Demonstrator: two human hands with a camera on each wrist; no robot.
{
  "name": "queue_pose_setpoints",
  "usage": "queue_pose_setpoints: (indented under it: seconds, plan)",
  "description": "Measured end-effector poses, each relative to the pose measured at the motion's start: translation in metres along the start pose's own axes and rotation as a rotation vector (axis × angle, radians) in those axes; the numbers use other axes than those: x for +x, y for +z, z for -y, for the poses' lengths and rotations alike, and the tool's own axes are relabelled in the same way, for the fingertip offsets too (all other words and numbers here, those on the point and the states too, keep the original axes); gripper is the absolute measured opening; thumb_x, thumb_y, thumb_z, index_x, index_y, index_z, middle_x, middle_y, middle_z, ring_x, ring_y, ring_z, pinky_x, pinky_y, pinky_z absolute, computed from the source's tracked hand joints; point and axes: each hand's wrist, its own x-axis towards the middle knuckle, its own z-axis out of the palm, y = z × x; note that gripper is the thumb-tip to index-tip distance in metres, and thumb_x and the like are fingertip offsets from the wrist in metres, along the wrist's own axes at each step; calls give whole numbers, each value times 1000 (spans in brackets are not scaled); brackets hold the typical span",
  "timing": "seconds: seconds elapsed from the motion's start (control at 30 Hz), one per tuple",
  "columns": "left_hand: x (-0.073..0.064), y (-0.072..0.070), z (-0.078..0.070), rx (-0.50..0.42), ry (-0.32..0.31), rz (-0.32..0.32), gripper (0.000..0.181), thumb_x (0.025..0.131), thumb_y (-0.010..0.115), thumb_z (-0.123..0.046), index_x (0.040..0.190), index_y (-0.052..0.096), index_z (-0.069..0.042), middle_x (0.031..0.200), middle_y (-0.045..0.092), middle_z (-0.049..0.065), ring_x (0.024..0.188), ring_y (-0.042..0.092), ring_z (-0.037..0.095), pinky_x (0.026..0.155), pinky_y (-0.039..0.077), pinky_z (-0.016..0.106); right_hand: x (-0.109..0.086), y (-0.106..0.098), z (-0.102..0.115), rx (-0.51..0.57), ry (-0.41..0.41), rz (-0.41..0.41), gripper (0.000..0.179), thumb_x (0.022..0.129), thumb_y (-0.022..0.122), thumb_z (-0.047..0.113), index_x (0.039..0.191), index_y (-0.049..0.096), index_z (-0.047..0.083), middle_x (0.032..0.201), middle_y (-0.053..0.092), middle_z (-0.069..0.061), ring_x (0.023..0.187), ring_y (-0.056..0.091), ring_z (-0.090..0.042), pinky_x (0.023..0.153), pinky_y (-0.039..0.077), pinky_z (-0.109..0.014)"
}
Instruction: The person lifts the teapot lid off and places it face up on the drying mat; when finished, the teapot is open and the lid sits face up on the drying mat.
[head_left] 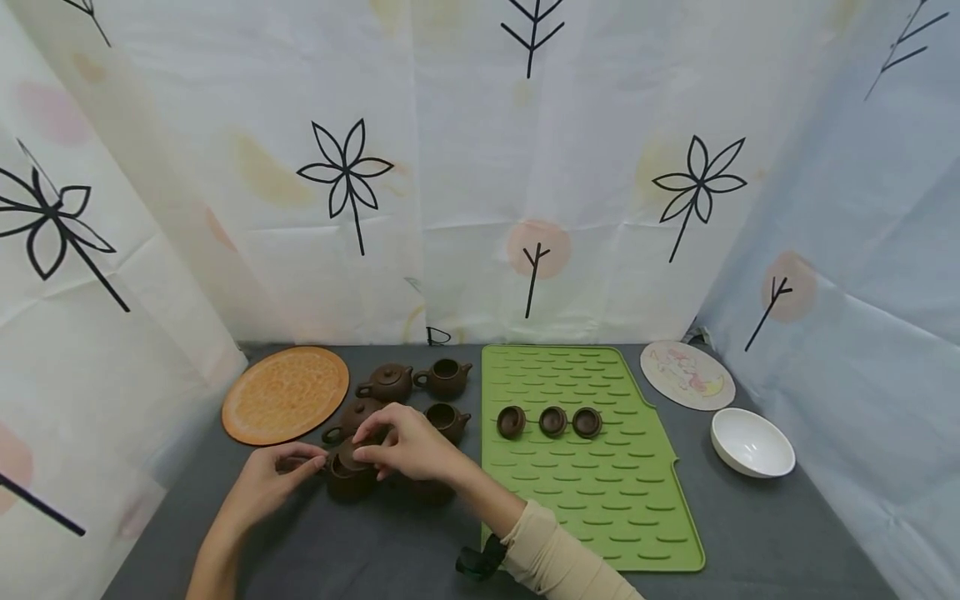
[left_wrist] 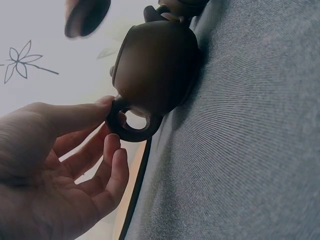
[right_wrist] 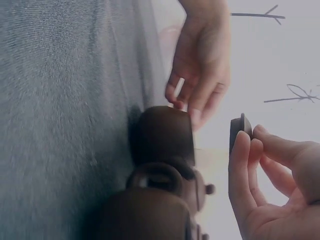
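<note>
- Cloth (head_left: 337, 554), grey, lies before printed white hangings (head_left: 465, 275)
- Left hand (head_left: 273, 479) pinches one teapot (head_left: 348, 487) by its handle (left_wrist: 134, 135)
- Right hand (head_left: 412, 442) pinches a lid (right_wrist: 234, 131), mostly hiding another pot (head_left: 432, 493)

Head view: right hand (head_left: 408, 446) hides most of a teapot (head_left: 433, 494) near 6 o'clock; sleeve (head_left: 562, 554) cut off at 5. We can't make out the print (head_left: 681, 367) on the plate (head_left: 666, 395), 3–4 o'clock (too small). Left wrist: lid (left_wrist: 89, 19) blurred, cropped at 11. Right wrist: we lose part of the nearest pot (right_wrist: 142, 217) at 6.
</note>
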Motion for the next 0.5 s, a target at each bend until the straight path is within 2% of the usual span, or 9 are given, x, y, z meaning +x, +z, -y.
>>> queue_pose_setpoints:
  seconds: [0.13,0.37,0.5]
  plan:
    - [-1,1,1,-10,-8,3,21,103,77,-29,115,83,-13,110,83,5,90,74,4,73,56,24,-16,-16,2,30,-14,-16,16,104,75,15,118,75,10,131,62,-13,67,75,-17,71,67,-36]
    - [-4,-1,2,-51,-32,31,27,103,76,-34,120,82,-14,118,82,7,97,75,5,76,58,25,-41,-52,0,86,-17,-52,21,107,70,14,125,69,4,127,68,-22,72,74,-12,76,68,-45]
    - [-4,-1,3,-61,-40,45,29,103,76,-34,122,81,-13,121,81,8,98,75,5,77,59,25,-54,-74,-5,116,3,-77,22,109,67,12,128,65,2,129,66,-24,79,76,-24,80,66,-57]
